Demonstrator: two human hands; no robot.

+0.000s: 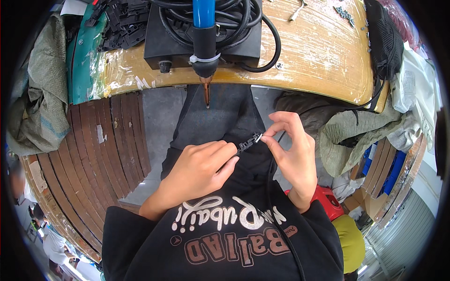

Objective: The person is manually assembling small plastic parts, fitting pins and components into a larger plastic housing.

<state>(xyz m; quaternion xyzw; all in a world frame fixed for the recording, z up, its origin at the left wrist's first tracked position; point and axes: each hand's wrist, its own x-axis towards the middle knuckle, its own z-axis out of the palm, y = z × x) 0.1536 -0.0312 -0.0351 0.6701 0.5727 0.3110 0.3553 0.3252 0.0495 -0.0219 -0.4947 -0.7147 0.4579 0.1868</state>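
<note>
A small black moulded plastic part [245,146] is held above my lap between both hands. My left hand [202,161] grips its near end with thumb and bent fingers. At the part's other end sits a small shiny silver piece [258,137], pinched between the thumb and index finger of my right hand [294,154]. The remaining fingers of my right hand are curled above. Beyond my hands, a blue and black corded tool [205,42] hangs with its copper-coloured tip pointing down; neither hand touches it.
On the worn wooden bench [318,51] stands a black box [154,51] under coiled cable. Black plastic parts [124,23] are heaped at the far left, and small screws [345,16] lie far right. Sacks [42,89] flank the bench. A red stool [328,203] is at lower right.
</note>
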